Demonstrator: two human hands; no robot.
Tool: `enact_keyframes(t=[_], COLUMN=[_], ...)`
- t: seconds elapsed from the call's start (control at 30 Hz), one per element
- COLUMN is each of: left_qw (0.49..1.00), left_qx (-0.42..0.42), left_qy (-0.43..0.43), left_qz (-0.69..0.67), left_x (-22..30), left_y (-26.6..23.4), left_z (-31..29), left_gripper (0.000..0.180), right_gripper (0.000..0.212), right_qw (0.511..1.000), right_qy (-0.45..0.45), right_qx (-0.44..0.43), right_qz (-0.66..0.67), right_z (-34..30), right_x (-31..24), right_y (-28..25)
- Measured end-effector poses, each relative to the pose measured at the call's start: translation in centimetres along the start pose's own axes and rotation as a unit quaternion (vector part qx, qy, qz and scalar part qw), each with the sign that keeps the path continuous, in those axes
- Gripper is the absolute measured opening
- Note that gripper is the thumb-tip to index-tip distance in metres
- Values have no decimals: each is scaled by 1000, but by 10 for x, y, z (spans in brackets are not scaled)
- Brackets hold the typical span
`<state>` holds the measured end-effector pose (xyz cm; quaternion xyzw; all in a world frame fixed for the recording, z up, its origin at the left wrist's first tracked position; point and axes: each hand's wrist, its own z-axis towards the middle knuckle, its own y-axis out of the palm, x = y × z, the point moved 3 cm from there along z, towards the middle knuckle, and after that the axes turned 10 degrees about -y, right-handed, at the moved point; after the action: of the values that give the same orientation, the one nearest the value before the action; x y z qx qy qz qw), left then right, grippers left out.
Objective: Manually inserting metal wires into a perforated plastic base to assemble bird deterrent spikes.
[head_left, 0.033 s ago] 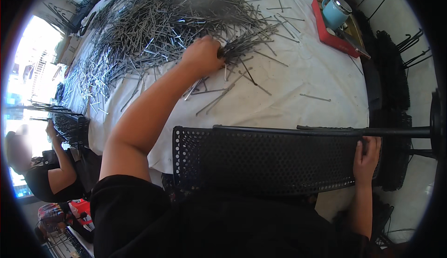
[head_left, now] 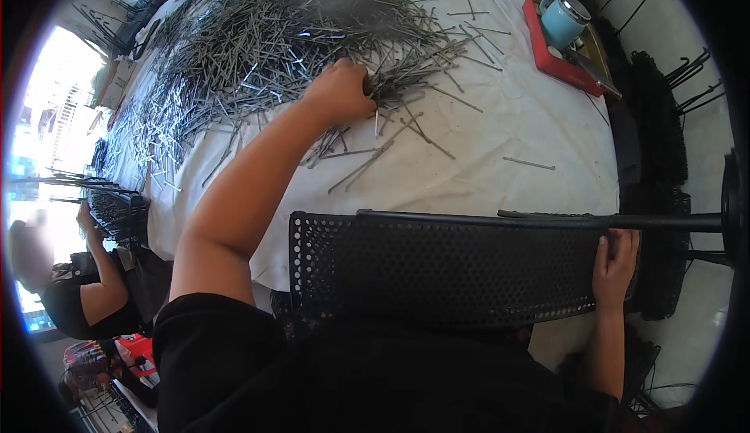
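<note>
A person's left hand [head_left: 340,93] curls into thin grey metal rods [head_left: 242,42] heaped around and beyond it on white cloth [head_left: 492,132], its grasp hidden, while the right hand [head_left: 615,273] touches a black perforated panel [head_left: 453,265] extending leftward from it, any grip impossible to tell.
</note>
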<state>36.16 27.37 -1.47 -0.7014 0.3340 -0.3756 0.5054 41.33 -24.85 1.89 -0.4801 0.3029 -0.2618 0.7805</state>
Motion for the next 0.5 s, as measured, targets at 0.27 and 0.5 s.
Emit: enact_keyframes(t=[0.27,0.5], left_qw=[992,993], left_qx=[25,-52], left_qy=[-106,-89], left_qz=[-61,61], left_x=[38,77], left_y=[30,32], left_z=[-14,-18], left_gripper=[117,123], right_gripper=[31,27], right_qw=[999,999], right_qy=[11,-15], right_qx=[27,34], right_qz=[19,-7], right_z=[5,8], right_x=[-8,-12], right_y=[-1,-2])
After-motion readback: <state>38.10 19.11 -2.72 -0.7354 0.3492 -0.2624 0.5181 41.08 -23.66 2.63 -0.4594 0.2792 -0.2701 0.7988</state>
